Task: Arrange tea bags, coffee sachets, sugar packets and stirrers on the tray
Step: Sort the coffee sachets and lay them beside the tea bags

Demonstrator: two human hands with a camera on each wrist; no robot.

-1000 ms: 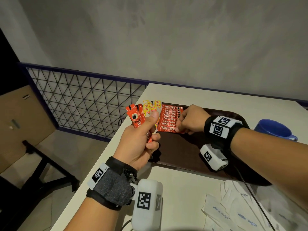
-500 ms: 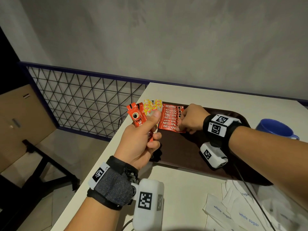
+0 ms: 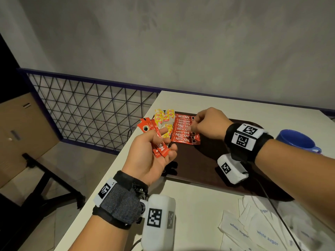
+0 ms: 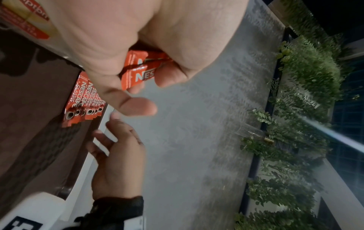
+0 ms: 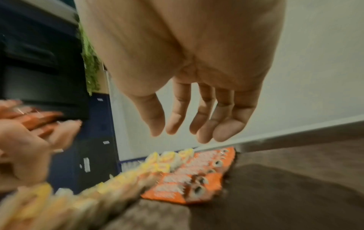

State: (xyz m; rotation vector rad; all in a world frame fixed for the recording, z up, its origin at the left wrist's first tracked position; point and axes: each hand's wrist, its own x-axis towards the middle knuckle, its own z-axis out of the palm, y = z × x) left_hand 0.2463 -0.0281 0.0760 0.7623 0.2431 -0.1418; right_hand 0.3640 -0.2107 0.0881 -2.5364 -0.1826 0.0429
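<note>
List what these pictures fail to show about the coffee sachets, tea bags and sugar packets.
- Number of coffee sachets on the tray: they overlap; right hand covers some.
- Tea bags: blurred in right wrist view.
- Sugar packets: cut off by head view's bottom edge.

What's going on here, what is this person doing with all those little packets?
A person is laying out drink supplies on a dark tray. The left hand holds a few red coffee sachets, while the empty right hand hovers, fingers relaxed, over a row of sachets on the tray. Yellow tea bags sit beside that row. White sugar packets wait on the table.
</note>
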